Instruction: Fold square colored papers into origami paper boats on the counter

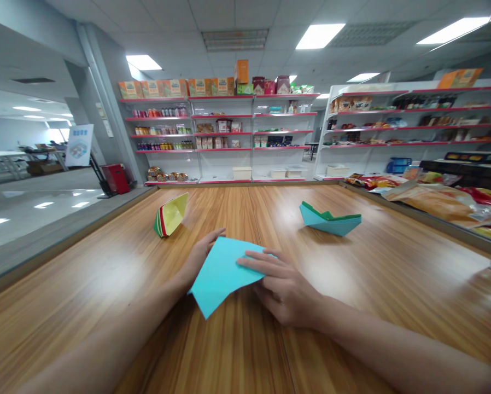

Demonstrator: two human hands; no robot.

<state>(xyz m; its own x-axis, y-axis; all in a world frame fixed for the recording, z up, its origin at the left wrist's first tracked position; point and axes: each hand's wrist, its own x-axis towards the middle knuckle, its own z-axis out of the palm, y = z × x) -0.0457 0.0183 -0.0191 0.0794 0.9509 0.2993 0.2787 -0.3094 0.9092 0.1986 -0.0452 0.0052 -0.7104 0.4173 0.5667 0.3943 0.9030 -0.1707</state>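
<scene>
We have the blue sheet (229, 271) in our hands, a little above or upon the near middle of the tabletop (110, 262); the exact gap we cannot tell. As we judge, its folding is only partly made: it is broad and loose, with no closed form, and how many folds are left we cannot say. Two pieces look finished: the yellow paper boat (174, 216) on the far left, and the blue and green paper boat (331, 221) on the far right, both well apart from us.

Our right hand (284, 290) is clamped on the right edge of the sheet, its fingers lying over the upper face. Our left hand (198, 257) is at the opposite edge, fingers stretched out; whether it grips there, the paper hides. The hands are apart, with the paper between them.

The sheet is thin, smooth and matt, an uneven four-sided shape with a pointed near corner and a curved lower edge. The yellow boat is hollow, tilted, with red and green layers. The tabletop shows striped wood grain with soft shine.
</scene>
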